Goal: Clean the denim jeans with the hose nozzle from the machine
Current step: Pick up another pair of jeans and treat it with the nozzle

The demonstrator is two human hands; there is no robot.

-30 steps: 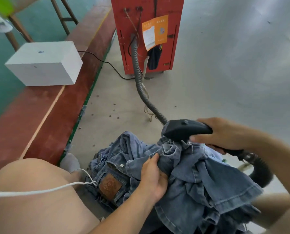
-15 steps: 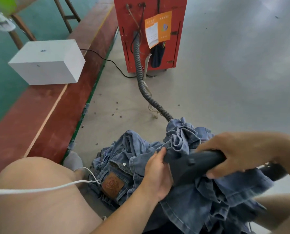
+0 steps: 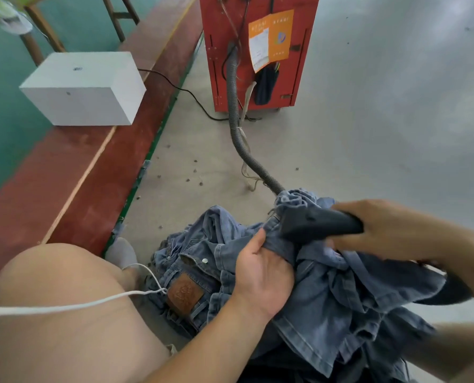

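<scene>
We look down on a heap of denim jeans (image 3: 327,294) bunched on the grey floor (image 3: 382,128) in front of us, between our bare knee (image 3: 64,308) on the left and our other leg at the lower right. Our left hand (image 3: 260,275) lies on the middle of the heap, its fingers curled into a fold of the cloth and its thumb laid along the top of that fold, so it grips the denim just below and to the left of the nozzle. Our right hand (image 3: 390,230) wraps round the rear of the dark hose nozzle (image 3: 313,222), thumb on the upper side and fingers underneath, holding it with the wide mouth pointed left. That mouth presses into a gathered ridge of the jeans, and puckered cloth rises just above and behind it. The two hands are near each other, with only the pinched fold of denim between them. A brown leather patch (image 3: 184,293) and a metal button (image 3: 205,260) on the waistband show to the left of our left hand. The ribbed grey hose (image 3: 237,128) runs from the red machine (image 3: 258,51) at the top, along the floor, and disappears behind the raised denim. A white cable (image 3: 64,308) crosses our knee, and a white box (image 3: 84,89) sits on the red-brown ledge (image 3: 50,189) at the left.
</scene>
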